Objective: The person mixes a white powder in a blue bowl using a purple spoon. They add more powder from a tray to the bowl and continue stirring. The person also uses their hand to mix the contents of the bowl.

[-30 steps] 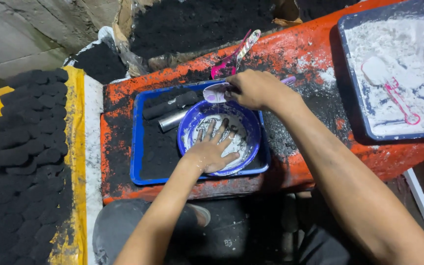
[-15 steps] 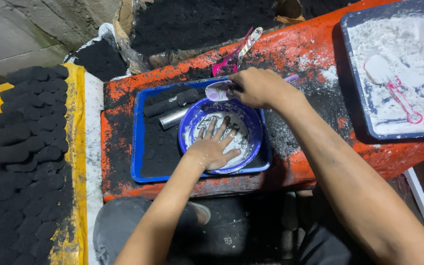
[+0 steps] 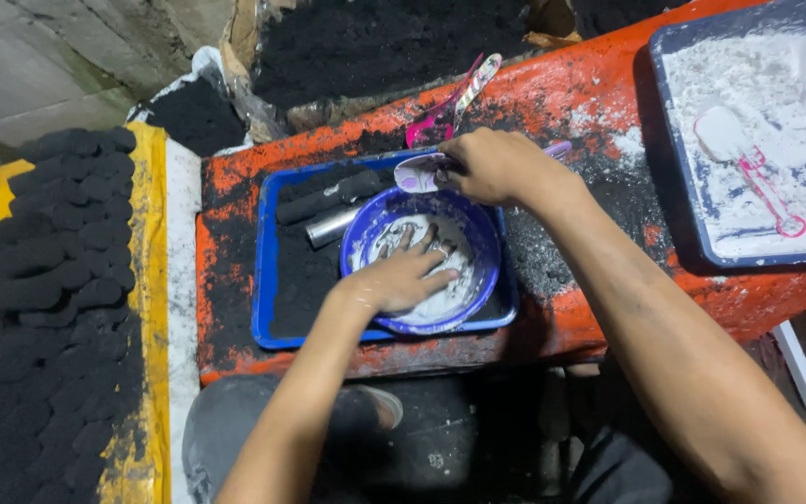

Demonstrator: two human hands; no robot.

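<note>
A blue bowl (image 3: 484,280) with white paste stands in a blue tray (image 3: 265,280) full of black powder, on an orange table (image 3: 552,103). My left hand (image 3: 401,277) lies inside the bowl, fingers spread in the paste. My right hand (image 3: 494,166) holds a purple scoop (image 3: 420,174) level at the bowl's far rim. A black cylinder (image 3: 328,194) and a metal tube (image 3: 330,226) lie in the tray to the bowl's left.
At the right, a second blue tray (image 3: 701,245) holds white powder and a pink-handled scoop (image 3: 748,159). A pink scoop (image 3: 450,103) lies behind the bowl. Several rows of black briquettes (image 3: 48,280) cover a yellow board at left. Black powder (image 3: 375,37) is heaped behind the table.
My left hand has shifted slightly inside the bowl, fingers working the paste. My right hand and the scoop stay at the rim.
</note>
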